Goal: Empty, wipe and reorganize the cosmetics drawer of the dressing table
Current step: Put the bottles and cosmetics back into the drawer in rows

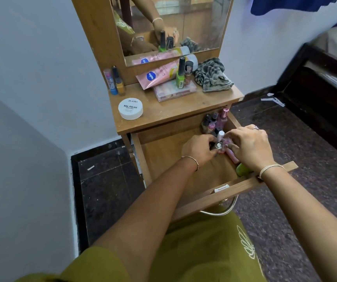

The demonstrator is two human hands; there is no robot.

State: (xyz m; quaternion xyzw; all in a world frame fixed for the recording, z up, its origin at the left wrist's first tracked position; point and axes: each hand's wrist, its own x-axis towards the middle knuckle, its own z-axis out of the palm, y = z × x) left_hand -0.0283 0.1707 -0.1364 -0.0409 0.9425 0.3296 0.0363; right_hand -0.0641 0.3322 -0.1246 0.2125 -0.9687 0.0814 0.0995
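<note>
Olive garment [204, 251]: closest to the camera, under both bare forearms.
Left hand [199, 148]: fingers curled tight around a silver-capped bottle [218, 145], wrist bent down into the drawer.
Right hand [249, 146]: fingers pinched on small pink bottles [227, 141]; exact hold hidden.
Drawer [163, 155]: pulled open, left half bare wood; nail polish cluster [214, 122] in the far right corner, green bottle [242, 169] near the front.
Table [159, 110]: white jar [130, 108], pink tube [159, 75], striped cloth [212, 75].
</note>
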